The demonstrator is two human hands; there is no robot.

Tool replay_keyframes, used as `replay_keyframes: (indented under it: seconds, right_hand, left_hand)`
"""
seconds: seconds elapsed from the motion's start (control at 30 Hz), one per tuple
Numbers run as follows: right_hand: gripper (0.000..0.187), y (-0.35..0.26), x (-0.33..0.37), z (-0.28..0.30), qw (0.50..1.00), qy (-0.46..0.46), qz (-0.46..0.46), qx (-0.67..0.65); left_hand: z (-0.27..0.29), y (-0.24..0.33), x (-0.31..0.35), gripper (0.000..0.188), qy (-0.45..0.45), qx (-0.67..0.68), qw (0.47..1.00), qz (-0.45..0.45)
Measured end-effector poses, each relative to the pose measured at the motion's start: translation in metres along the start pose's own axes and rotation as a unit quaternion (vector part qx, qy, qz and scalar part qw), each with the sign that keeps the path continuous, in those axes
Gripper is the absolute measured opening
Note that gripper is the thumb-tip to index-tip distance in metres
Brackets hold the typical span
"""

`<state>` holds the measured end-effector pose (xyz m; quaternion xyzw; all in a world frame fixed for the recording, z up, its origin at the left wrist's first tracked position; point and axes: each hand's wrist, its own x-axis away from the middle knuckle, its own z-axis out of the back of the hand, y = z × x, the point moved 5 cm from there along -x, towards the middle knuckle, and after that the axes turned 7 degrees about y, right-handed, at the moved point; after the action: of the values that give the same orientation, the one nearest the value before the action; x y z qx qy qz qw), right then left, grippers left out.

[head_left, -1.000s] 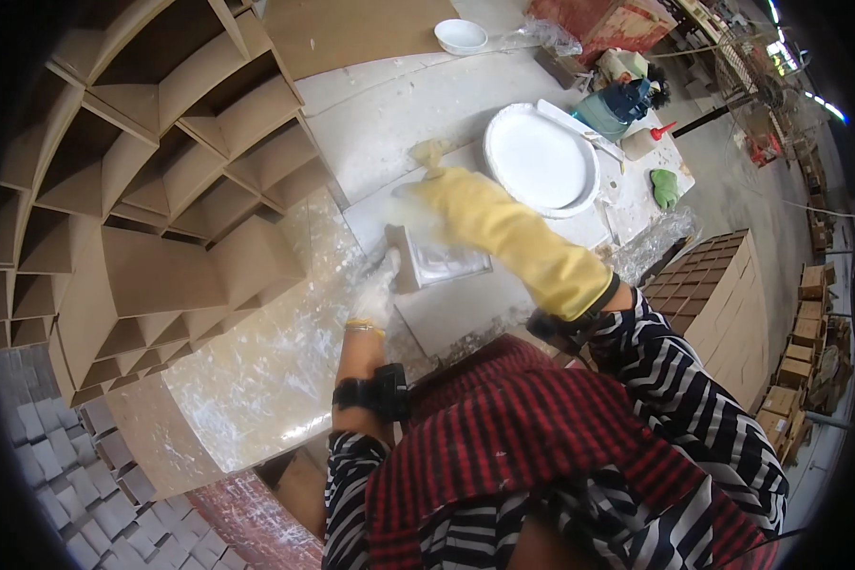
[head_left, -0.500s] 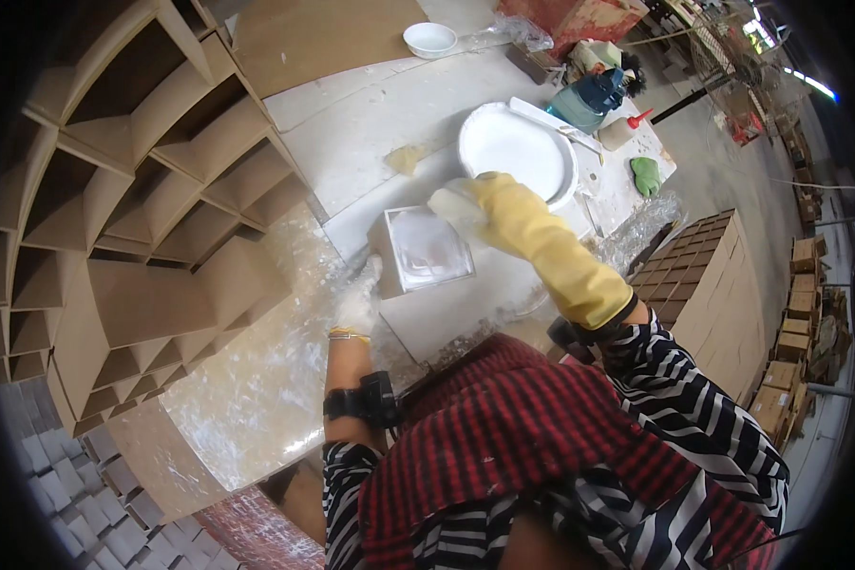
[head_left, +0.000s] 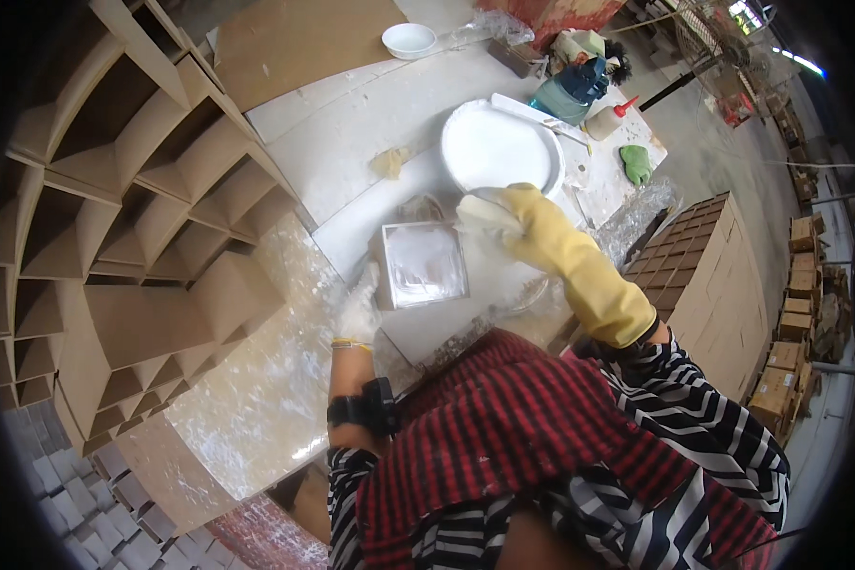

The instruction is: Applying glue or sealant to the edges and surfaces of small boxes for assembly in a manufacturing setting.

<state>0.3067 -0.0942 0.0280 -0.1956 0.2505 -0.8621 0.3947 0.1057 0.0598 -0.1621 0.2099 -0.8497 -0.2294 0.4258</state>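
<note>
A small square box (head_left: 426,268) sits on the worktable, its top face smeared with wet white coating. My left hand (head_left: 357,306), in a whitish glove, rests along the box's left side, its fingers stretched out against the wall. In a long yellow rubber glove, my right hand (head_left: 540,228) grips a pale sponge (head_left: 487,217) just off the box's upper right edge. Beyond it stands a round white basin (head_left: 448,155) of white liquid, with a flat white strip (head_left: 532,114) lying across its rim.
A large brown board shelf unit (head_left: 142,313) with many compartments stands at the left. Toward the back right are a blue bottle (head_left: 572,95), a red-tipped squeeze bottle (head_left: 605,121) and a green cloth (head_left: 636,164). A white bowl (head_left: 409,41) sits farther back.
My right hand has moved the sponge right and slightly nearer, from the box's far edge to beside its upper right corner. My left hand stays at the box's left side.
</note>
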Motion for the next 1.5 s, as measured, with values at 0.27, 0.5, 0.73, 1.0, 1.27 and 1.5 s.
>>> replay_keyframes:
  seconds: [0.27,0.5,0.73,1.0,1.27,1.5]
  right_hand:
    - [0.035,-0.024,-0.006,-0.032,0.979,-0.108,0.094,0.146]
    - [0.024,-0.018,-0.019,-0.043,0.919,-0.104,0.226,0.304]
    - [0.031,-0.013,-0.019,-0.039,0.920,-0.093,0.224,0.308]
    - [0.046,-0.027,0.019,-0.032,0.945,-0.232,0.114,0.201]
    - [0.056,0.012,0.020,-0.042,0.967,-0.195,0.140,-0.088]
    - [0.060,0.018,0.056,-0.038,0.970,-0.105,0.122,-0.182]
  left_hand:
    - [-0.005,0.003,0.002,0.043,-0.045,-0.019,0.999,-0.011]
    - [-0.021,0.008,0.016,0.042,-0.003,-0.035,0.999,-0.026]
    - [-0.008,-0.004,0.000,0.046,-0.045,0.222,0.956,0.187]
    - [0.006,0.001,-0.007,0.065,0.014,-0.196,0.972,-0.127]
    - [0.014,-0.007,-0.015,0.067,0.014,-0.147,0.983,-0.113]
    - [0.020,-0.011,-0.016,0.054,0.008,-0.101,0.992,-0.070]
